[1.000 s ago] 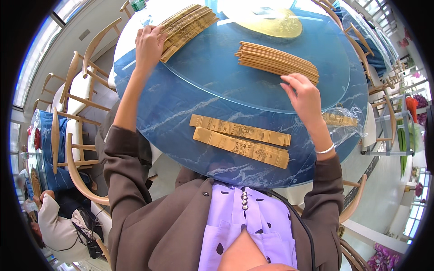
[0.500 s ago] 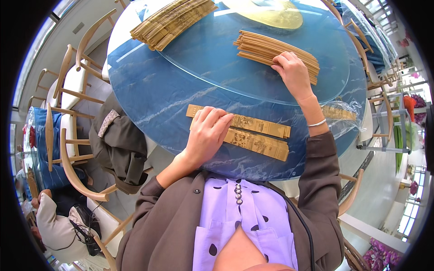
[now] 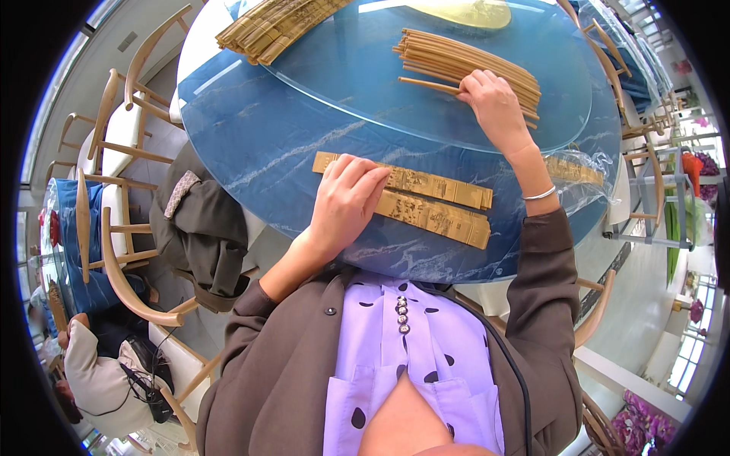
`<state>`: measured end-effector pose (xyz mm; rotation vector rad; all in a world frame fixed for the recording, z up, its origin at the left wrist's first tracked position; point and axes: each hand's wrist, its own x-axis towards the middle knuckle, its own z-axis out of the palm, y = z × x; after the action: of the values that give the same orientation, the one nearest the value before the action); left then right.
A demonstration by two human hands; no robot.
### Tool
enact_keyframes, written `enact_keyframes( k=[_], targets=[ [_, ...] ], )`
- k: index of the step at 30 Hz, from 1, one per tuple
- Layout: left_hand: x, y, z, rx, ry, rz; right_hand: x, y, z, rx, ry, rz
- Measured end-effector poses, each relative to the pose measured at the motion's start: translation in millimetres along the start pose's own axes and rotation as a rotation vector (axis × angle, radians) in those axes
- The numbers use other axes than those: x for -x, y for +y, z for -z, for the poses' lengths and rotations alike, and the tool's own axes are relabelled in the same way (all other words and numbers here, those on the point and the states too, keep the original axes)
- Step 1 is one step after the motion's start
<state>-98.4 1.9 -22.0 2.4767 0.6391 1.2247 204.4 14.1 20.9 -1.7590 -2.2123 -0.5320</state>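
Note:
My right hand (image 3: 493,106) reaches over the glass turntable, thumb and fingers pinched on a wooden chopstick (image 3: 427,84). That chopstick lies slightly apart from a row of several chopsticks (image 3: 464,62) just beyond it. Nearer me, two flat gold printed paper sleeves (image 3: 449,188) (image 3: 445,217) lie side by side on the blue tabletop. Over their left part is my left hand (image 3: 348,201), fingers curled and fingertips closed at the upper sleeve; its grip is partly hidden by the hand itself. A stack of similar gold sleeves (image 3: 281,29) rests at the far left of the table.
The glass turntable (image 3: 342,91) has a raised edge on the blue marble-patterned table (image 3: 251,152). Clear plastic wrapping (image 3: 585,178) with gold sleeves inside lies at the right. A yellow round piece (image 3: 475,11) sits at the back. Wooden chairs (image 3: 122,251) stand left, one draped with a dark coat (image 3: 201,228).
My right hand has drawn one chopstick a little toward me, away from the row. The left hand stays at the sleeves. The whole view has shifted slightly.

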Motion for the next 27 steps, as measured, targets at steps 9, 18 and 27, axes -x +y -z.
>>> enact_keyframes(
  k=[9,18,27],
  targets=[
    [-18.1,13.0,-2.8,0.103,-0.103,-0.083,76.2,-58.0,111.7,-0.627,0.308,-0.528],
    [-52.2,60.6,-49.7,1.047,-0.104,0.415,137.3,-100.8,86.9,-0.437,0.093,-0.399],
    [-66.5,42.0,-42.3,0.4,-0.485,0.023,170.6,-77.8,94.4,-0.334,0.042,-0.571]
  ],
)
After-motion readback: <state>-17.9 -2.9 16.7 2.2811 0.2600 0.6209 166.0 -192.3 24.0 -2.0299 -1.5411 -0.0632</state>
